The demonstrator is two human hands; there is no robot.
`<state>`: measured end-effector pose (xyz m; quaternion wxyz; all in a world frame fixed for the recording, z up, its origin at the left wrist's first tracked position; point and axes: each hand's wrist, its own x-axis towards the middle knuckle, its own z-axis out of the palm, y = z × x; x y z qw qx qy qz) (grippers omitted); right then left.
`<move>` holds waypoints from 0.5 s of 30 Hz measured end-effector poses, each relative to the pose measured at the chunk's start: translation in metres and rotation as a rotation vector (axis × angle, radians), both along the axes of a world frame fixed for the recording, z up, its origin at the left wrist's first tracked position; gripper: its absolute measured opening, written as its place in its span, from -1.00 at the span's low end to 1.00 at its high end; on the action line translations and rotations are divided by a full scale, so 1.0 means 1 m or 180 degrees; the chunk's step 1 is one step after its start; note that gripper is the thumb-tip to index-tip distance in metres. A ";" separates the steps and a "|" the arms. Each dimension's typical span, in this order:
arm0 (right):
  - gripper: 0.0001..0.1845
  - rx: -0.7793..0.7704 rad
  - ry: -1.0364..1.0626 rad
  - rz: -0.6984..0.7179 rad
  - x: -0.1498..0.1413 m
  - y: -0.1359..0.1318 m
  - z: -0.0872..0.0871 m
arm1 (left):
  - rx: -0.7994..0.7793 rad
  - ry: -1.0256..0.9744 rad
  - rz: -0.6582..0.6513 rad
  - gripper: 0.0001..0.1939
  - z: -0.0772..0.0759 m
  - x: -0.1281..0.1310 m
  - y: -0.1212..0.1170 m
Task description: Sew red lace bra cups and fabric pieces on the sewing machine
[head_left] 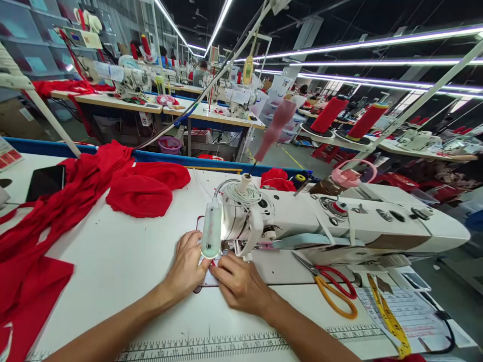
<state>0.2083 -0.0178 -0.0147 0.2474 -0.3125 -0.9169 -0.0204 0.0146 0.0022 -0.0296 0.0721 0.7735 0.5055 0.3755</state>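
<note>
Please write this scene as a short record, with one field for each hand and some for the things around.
Left hand: low beside the needle area; grip unclear
Right hand: fingers bent, close to a small red strip; grip unclear
Machine: white sewing machine, reaching to the right
Left side: red fabric, black phone
Right side: scissors, yellow measuring tape
Near edge: ruler scale

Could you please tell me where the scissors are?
In the head view, the scissors lie to the right, between the right hand and the yellow tape, by the machine.
</note>
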 end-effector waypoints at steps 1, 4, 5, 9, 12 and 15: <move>-0.73 0.0023 -0.0005 -0.0025 -0.001 0.000 -0.003 | 0.0061 0.0004 0.0025 -0.84 0.003 -0.002 0.001; -0.72 -0.0006 0.0029 -0.0061 0.000 -0.002 -0.007 | 0.0534 0.0350 -0.0210 -0.75 0.010 -0.013 0.000; -0.72 -0.0028 0.0022 -0.0062 0.001 -0.003 -0.006 | 0.0704 0.0531 -0.0388 -0.74 0.012 -0.016 -0.002; -0.71 -0.0074 -0.0111 -0.0111 0.003 -0.006 -0.001 | 0.1113 0.1129 -0.0934 -0.67 0.010 -0.021 -0.009; -0.65 -0.0118 -0.0095 -0.0129 0.004 -0.006 0.000 | 0.1247 0.1362 -0.0962 -0.64 0.006 -0.020 -0.011; -0.61 -0.0089 0.0121 -0.0222 0.007 -0.002 -0.004 | 0.1144 0.1298 -0.0934 -0.62 0.003 -0.020 -0.012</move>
